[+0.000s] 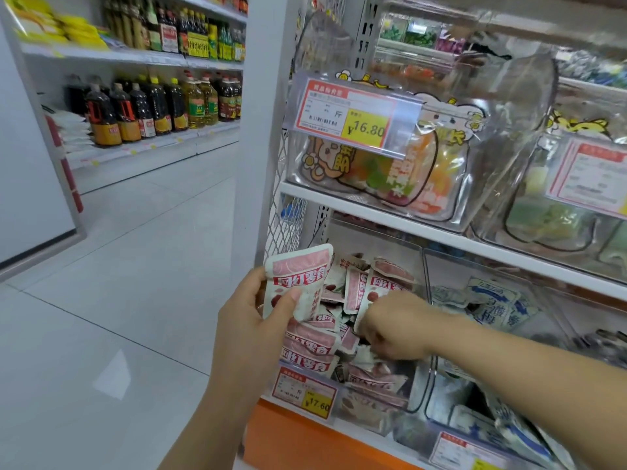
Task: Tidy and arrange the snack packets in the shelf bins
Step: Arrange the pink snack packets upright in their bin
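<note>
My left hand (251, 310) grips a small stack of pink-and-white snack packets (298, 276), held upright just in front of the left clear bin (419, 391) on the lower shelf. That bin holds several more pink packets (310, 347) lying in a loose heap. My right hand (393, 327) reaches down into the heap with its fingers curled among the packets; its fingertips are hidden, so what it holds is unclear. Next to it on the right, a second clear bin holds blue-and-white packets (492, 303).
Price tags hang on the bin fronts, one reading 17.60 (305, 393) and one reading 16.80 (356, 113). The upper shelf (373, 215) carries clear bins of colourful sweets. An aisle of white floor tiles (118, 283) lies left, with bottle shelves (152, 106) beyond.
</note>
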The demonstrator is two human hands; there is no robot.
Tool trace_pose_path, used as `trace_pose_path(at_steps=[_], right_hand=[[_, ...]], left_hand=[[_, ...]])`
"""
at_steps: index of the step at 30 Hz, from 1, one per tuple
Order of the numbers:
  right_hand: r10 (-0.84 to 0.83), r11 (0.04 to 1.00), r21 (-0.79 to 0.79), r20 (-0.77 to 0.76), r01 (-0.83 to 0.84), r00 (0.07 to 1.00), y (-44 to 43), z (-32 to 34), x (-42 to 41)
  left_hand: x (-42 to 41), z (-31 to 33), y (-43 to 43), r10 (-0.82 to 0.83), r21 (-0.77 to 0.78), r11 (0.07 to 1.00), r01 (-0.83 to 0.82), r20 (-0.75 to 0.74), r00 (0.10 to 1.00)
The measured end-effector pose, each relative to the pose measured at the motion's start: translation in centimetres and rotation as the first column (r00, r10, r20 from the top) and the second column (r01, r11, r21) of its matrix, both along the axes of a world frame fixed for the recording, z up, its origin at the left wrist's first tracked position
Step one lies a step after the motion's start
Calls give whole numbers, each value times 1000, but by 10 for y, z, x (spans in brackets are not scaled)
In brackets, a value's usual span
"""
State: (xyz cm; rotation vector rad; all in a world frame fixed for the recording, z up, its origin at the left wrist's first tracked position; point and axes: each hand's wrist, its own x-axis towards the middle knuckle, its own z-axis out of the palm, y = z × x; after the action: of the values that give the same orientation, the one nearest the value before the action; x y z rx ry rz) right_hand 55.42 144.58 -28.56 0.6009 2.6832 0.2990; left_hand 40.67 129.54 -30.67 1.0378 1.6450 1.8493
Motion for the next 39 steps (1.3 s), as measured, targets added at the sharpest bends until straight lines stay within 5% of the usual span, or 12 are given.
trace_pose_path(at_steps=[7, 12, 14, 23, 31, 35, 39], right_hand=[[-320, 881, -446, -313, 159, 894, -14, 51, 36], [-508, 821, -567, -673, 65, 537, -51, 59, 48], [-566, 785, -619, -708, 15, 422, -64, 52, 36], [-538, 709, -693, -649, -128, 537, -69, 26, 18], [-615, 643, -758, -598, -112, 515, -45, 41, 18], [-408, 673, -722, -182, 160, 895, -17, 39, 19], [-272, 703, -643, 154, 306, 950, 3, 20, 0]], left_hand=[[6, 1, -2, 46, 6, 999, -46, 45, 998], [23, 1, -5, 23, -9, 1000, -23, 75, 997], [34, 2, -4, -19, -27, 999, 21, 81, 997], [42, 12, -9, -245, 36, 969, 244, 221, 944], [17, 0, -9, -74, -140, 986, 87, 96, 993], [4, 0, -15, 48, -148, 988, -48, -5, 999], [1, 2, -18, 58, -165, 984, -63, -31, 998]])
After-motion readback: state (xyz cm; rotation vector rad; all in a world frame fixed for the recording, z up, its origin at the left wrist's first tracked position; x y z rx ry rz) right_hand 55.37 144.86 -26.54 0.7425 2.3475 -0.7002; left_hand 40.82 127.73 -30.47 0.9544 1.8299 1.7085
